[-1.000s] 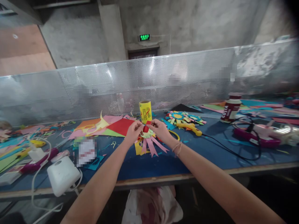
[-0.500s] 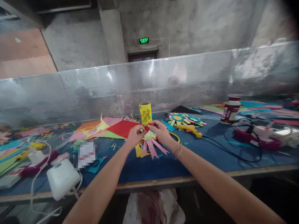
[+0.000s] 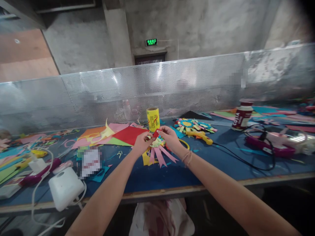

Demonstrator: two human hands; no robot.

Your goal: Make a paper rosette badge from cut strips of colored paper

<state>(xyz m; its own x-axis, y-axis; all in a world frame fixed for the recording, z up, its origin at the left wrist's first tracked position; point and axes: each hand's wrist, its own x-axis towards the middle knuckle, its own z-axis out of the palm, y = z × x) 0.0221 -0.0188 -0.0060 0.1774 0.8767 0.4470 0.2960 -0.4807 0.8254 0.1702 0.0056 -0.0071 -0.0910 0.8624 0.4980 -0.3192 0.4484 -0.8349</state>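
Observation:
Between my fingertips is a small red piece (image 3: 156, 134), which looks like felt or paper. My left hand (image 3: 142, 143) pinches it from the left, and my right hand (image 3: 169, 139) grips it from the other side. Just below them lies a rosette with pink ribbon tails (image 3: 159, 156) and a pale fringed top, partly covered by my fingers. A yellow scrap (image 3: 146, 159) sticks out under its left side. Behind my hands stands a yellow tape roll (image 3: 153, 119), and a large red sheet (image 3: 128, 134) lies to the left.
A yellow glue gun (image 3: 199, 136) lies to the right, its black cord trailing across the blue tabletop (image 3: 177, 180). More rosettes (image 3: 192, 124) sit behind it. A brown bottle (image 3: 242, 115), purple power strips (image 3: 268, 147) and a white box-shaped device (image 3: 66, 187) stand at the sides.
The red piece between my fingertips has tilted up slightly and shows more of itself. My hands have otherwise barely moved, and the things on the table are where they were.

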